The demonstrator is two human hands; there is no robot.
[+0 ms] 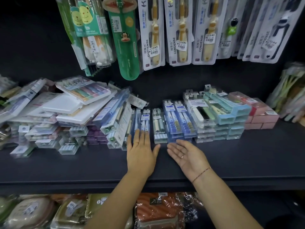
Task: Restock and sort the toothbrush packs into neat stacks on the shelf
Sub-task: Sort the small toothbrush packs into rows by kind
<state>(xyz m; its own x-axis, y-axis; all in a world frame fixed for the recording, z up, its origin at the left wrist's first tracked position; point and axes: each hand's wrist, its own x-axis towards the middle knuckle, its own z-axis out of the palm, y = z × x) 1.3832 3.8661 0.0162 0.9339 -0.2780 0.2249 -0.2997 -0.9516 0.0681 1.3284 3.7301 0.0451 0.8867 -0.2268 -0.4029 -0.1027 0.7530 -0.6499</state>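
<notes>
Fingers of the left hand are straight and released, palm down, with the tips on the near end of a blue pack lying flat on the shelf. Fingers of the right hand are also straight and grasp nothing; the palm faces up, tips just in front of the blue stack. A single green pack lies between the two.

Step in hand, by judgement: aligning the front edges of the middle rows. Sorted stacks stand to the right; an unsorted heap lies to the left.

The next move calls for taking a pack from the heap and laying it on its matching stack, edges flush. Both forearms reach in from below, over the shelf edge.
</notes>
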